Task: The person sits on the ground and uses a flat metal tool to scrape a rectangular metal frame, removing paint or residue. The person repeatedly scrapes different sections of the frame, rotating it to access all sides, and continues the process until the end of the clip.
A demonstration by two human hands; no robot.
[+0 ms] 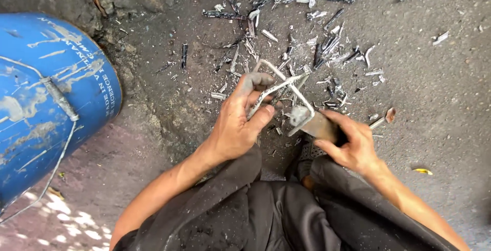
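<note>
My left hand point(238, 118) grips a bent, flat grey metal strip point(276, 84) between thumb and fingers, low over the ground. The strip forms a rough frame shape. My right hand point(350, 143) is closed around the wooden handle of a hammer-like tool point(312, 120), whose grey metal head rests against the strip's lower right corner. Both hands are smeared with grey dust. My knees in dark trousers point(266, 215) fill the bottom of the view.
A blue metal drum point(46, 97) with a wire handle stands at the left. Many grey metal scraps and shavings point(286, 31) litter the dark concrete ground beyond my hands. A small yellow bit point(423, 171) lies at the right.
</note>
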